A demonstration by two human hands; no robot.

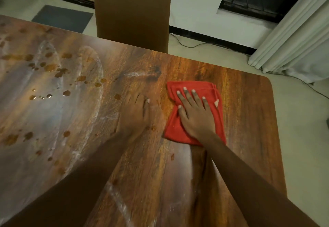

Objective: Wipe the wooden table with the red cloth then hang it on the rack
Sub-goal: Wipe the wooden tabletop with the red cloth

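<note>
Wood-grain table (249,102) is filling most of the view, its left half showing pale wet streaks and scattered brown droplets (51,67). On its right-middle part the red cloth (173,127) is lying folded flat, well in from the right edge. The right hand (194,114) is pressing down on the cloth, palm flat, its fingers (187,95) straight and spread. The left hand (133,114) is resting on the bare table just left of the cloth, apart from it, fingers extended and released, holding nothing. At the far side a brown chair (131,9) is standing against the table edge. On the floor beyond, a dark mat (62,17) is lying far left, and a white curtain (293,36) is hanging far right.
</note>
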